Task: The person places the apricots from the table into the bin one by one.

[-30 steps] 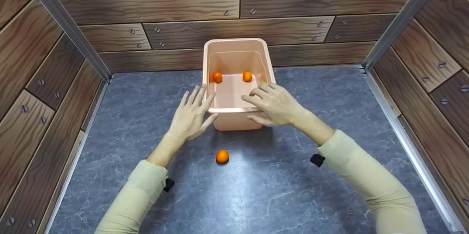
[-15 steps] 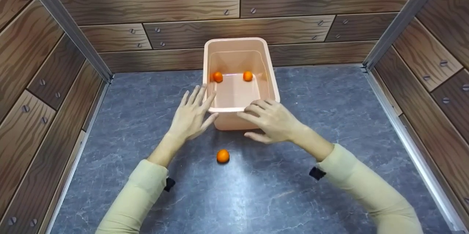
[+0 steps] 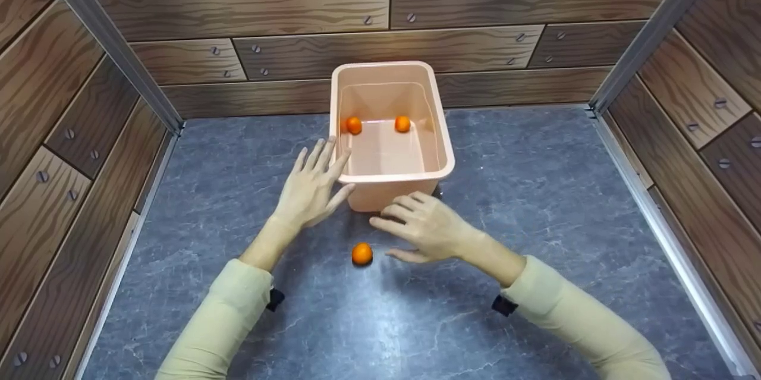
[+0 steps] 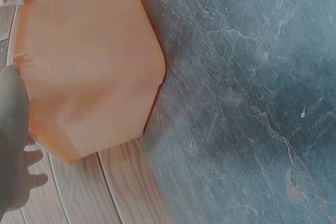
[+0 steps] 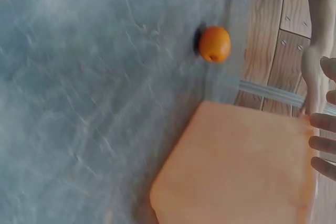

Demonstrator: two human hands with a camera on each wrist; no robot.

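While the left hand (image 3: 309,190) lies with straight, spread fingers against the near left corner of the pink bin (image 3: 443,157), the right hand (image 3: 423,226) hangs released just in front of the bin's near wall, fingers loosely bent and holding nothing. The loose orange (image 3: 361,254) sits on the grey surface (image 3: 535,201) just beside the right hand's fingertips, on their left as seen from the head camera; whether the fingers touch it cannot be told. The fruit is in front of the bin, between the two forearms, and nearer to the right hand than to the left.

The bin stands upright near the back wall of wooden planks (image 3: 238,5), its opening facing up. Inside it, two more oranges rest at the far end of the floor, one toward the left wall (image 3: 354,125) and one toward the right (image 3: 402,123), apart from each other.

The left wrist view shows the bin's outer wall close up, with the fingers of the left hand at its edge and the loose orange beyond it on the stone-patterned surface. The right wrist view shows the same orange lying clear of the bin's corner
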